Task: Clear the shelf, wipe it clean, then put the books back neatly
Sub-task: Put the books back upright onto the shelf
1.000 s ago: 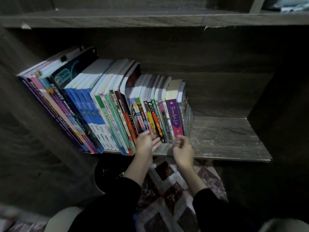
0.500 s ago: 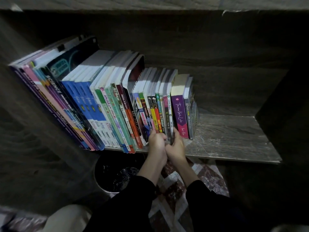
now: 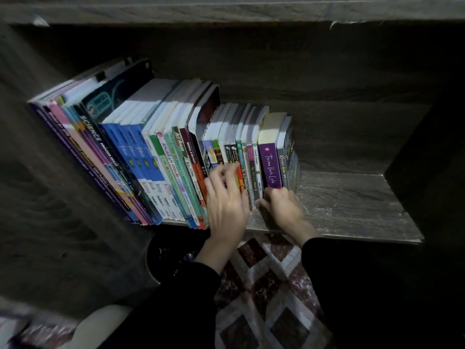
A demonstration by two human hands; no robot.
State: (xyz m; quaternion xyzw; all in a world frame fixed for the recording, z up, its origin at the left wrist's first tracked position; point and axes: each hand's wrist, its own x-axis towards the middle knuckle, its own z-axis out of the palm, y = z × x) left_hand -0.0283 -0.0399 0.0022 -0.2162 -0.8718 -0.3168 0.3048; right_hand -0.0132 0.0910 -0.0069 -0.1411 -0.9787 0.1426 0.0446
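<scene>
A row of books stands on the grey wooden shelf [image 3: 352,202], leaning left against its side wall: large workbooks [image 3: 141,157] on the left, thin small books [image 3: 241,157] in the middle, a purple book [image 3: 269,162] and grey ones at the right end. My left hand [image 3: 226,200] lies against the spines of the thin small books, its fingers straight and spread. My right hand [image 3: 281,207] is at the foot of the purple book with its fingers curled around the bottom of the spine, the thumb to its left.
The right part of the shelf board is bare up to the dark side panel [image 3: 427,172]. Another shelf board [image 3: 226,11] runs close overhead. Below the shelf stand a dark round bin [image 3: 171,255] and a patterned rug [image 3: 264,285].
Both hands were pinched together at the foot of the thin books. The left hand has since spread flat up their spines, and the right hand moved right to the purple book.
</scene>
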